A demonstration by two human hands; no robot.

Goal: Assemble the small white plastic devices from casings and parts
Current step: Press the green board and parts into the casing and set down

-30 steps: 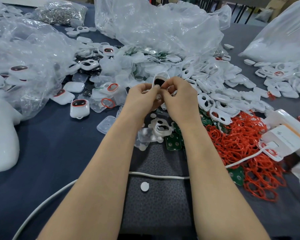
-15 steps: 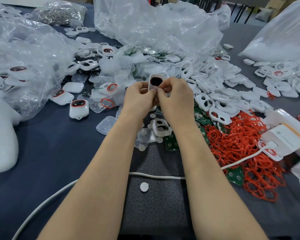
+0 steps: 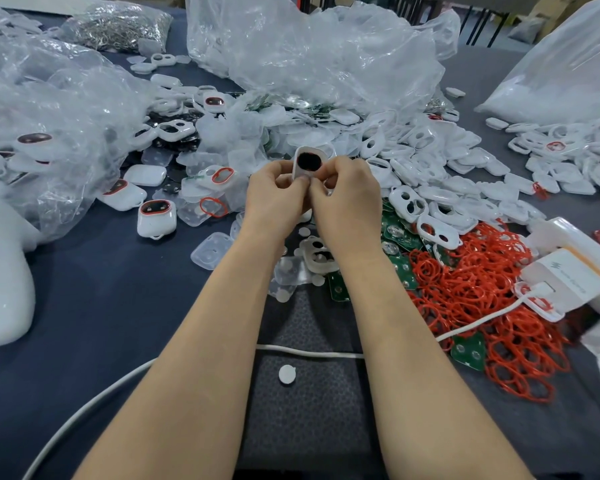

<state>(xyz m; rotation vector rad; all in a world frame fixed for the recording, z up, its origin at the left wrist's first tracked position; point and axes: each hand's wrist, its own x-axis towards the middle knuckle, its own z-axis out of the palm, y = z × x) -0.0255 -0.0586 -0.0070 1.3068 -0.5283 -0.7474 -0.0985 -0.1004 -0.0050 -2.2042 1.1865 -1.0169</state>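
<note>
My left hand [image 3: 277, 195] and my right hand [image 3: 347, 195] together pinch a small white casing [image 3: 308, 161] with a dark round opening, held upright above the table's middle. The thumbs press on its lower edge; its bottom half is hidden by my fingers. Under my wrists lies another white casing [image 3: 317, 254] among clear covers and small white discs. Green circuit boards [image 3: 400, 249] and a heap of red rubber rings [image 3: 482, 299] lie to the right. An assembled white device [image 3: 156, 218] with a red-rimmed window sits to the left.
Crumpled clear plastic bags [image 3: 309, 53] and piles of white casings [image 3: 447, 157] fill the back. A white cable [image 3: 309, 351] crosses under my forearms. A white box [image 3: 568, 271] stands at the right edge. A white disc [image 3: 287, 374] lies on the grey mat.
Both hands have lifted the casing slightly up and away, and its dark opening now shows more fully above my fingers.
</note>
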